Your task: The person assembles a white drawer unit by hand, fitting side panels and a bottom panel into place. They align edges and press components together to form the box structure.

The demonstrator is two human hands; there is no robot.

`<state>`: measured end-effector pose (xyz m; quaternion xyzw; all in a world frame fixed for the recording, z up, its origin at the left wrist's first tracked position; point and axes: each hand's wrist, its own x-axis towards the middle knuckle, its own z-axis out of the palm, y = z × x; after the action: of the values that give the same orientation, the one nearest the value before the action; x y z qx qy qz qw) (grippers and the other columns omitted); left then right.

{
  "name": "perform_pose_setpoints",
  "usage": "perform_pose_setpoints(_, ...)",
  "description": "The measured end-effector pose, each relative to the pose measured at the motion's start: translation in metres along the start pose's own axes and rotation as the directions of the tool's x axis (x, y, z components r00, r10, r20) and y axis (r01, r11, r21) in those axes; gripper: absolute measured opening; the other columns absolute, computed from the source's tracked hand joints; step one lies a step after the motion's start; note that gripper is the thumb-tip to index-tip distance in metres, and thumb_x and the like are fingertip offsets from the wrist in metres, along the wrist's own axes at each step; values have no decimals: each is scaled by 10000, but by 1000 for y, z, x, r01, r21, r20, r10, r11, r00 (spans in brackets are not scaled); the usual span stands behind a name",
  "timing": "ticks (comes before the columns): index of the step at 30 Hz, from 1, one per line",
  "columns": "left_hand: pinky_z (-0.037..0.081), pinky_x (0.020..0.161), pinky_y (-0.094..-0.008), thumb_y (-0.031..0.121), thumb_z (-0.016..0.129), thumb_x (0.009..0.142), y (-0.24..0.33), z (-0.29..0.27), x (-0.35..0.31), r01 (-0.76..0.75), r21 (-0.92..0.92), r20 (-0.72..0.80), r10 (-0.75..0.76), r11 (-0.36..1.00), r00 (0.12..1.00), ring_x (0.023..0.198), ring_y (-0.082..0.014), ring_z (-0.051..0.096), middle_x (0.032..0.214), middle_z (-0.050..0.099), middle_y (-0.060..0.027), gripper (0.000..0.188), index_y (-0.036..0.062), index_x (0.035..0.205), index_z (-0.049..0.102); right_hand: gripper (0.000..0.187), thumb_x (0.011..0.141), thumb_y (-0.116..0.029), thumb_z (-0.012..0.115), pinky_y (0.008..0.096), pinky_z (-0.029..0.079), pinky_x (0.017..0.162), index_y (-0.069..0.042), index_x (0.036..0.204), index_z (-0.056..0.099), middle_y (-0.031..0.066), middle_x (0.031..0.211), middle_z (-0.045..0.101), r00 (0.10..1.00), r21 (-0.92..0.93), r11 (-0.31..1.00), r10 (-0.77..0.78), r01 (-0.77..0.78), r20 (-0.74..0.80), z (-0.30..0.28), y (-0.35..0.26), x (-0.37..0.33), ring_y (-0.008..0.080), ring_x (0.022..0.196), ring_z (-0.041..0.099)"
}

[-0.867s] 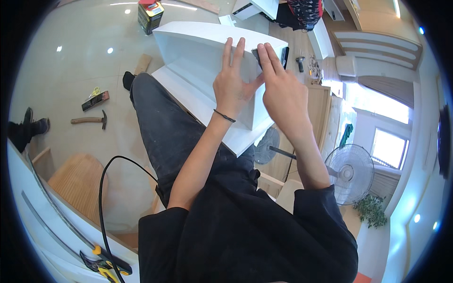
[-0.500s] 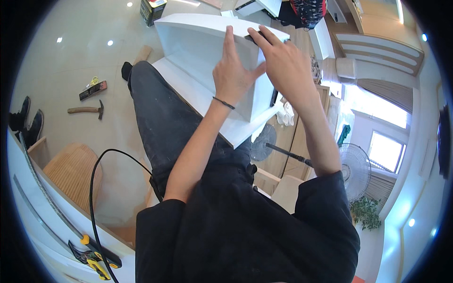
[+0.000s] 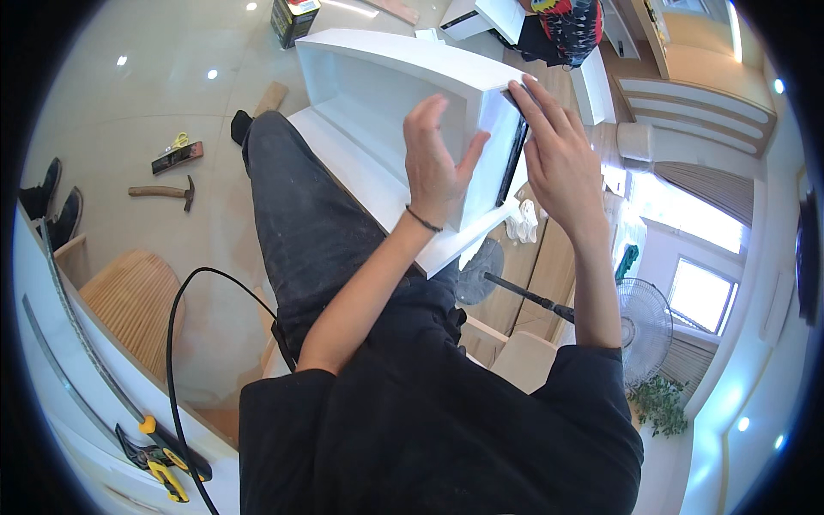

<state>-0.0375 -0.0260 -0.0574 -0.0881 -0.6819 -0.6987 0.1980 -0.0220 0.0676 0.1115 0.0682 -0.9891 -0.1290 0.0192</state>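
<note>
A white drawer-like box (image 3: 390,53) lies across my thighs, its hollow side toward me. Along its right side runs a narrow black strip (image 3: 513,163), perhaps a slide rail. My right hand (image 3: 562,159) rests at the far right corner, its stretched fingertips on the edge beside the top of the strip. My left hand (image 3: 436,159) is raised before the hollow, thumb and fingers apart, holding nothing. A dark band circles the left wrist. The right palm faces away from view.
A hammer (image 3: 163,192), yellow-handled scissors (image 3: 179,141) and a dark-red block (image 3: 178,158) lie on the tiled floor at left. Yellow-black clamps (image 3: 163,463) sit lower left, near a black cable (image 3: 171,360). A fan (image 3: 644,330) stands at right. Another person (image 3: 566,34) is at the top.
My left hand has come away from the far panel and its fingers have bent. My right hand has slid rightward along the edge to the corner, exposing more of the black strip.
</note>
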Motion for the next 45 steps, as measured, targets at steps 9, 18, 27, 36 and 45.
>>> perform_pose_setpoints(9, 559, 848, -403, 254, 754, 913, 7, 2, -13, 653, -359, 402, -521, 666, 753, 1006, -350, 686, 1206, 645, -224, 747, -14, 1461, 322, 642, 806, -34, 596, 381, 579, 808, -97, 1441, 530, 30, 1431, 596, 999, -130, 991, -14, 21, 47, 15, -17, 17, 280, 1103, 629)
perform_pose_setpoints(18, 565, 814, -327, 212, 672, 979, -4, 9, -5, 644, -460, 455, -460, 611, 762, 922, -202, 701, 1060, 710, -167, 453, -64, 1307, 525, 723, 828, -43, 575, 397, 518, 911, -122, 1529, 420, 27, 1517, 510, 994, -107, 993, 38, -49, -101, 44, -22, 14, 313, 1209, 547)
perform_pose_setpoints(27, 484, 927, -287, 327, 627, 1021, -7, -5, 41, 845, -535, 733, -492, 10, 470, 1084, -135, 604, 1141, 653, -69, 364, 43, 1246, 585, 665, 906, -47, 473, 507, 440, 1051, 15, 1548, 308, 280, 1539, 335, 885, 467, 822, 440, -326, -156, 42, -26, -34, 455, 1349, 441)
perform_pose_setpoints(36, 479, 936, -291, 434, 648, 995, -17, 8, 29, 799, -595, 697, -437, 91, 569, 1074, -131, 612, 1164, 656, -58, 501, 59, 1319, 571, 636, 871, 82, 454, 449, 421, 1080, 17, 1502, 418, 229, 1460, 489, 927, 402, 908, 245, -117, -283, 65, -28, -13, 393, 1316, 495)
perform_pose_setpoints(45, 507, 951, -319, 456, 645, 988, -49, 10, 32, 838, -544, 801, -326, -44, 503, 1082, -159, 643, 1162, 661, -59, 492, 74, 1294, 598, 570, 919, 94, 386, 407, 448, 1069, 12, 1477, 470, 195, 1464, 529, 985, 543, 824, 173, -161, 30, 21, -1, 9, 317, 1311, 550)
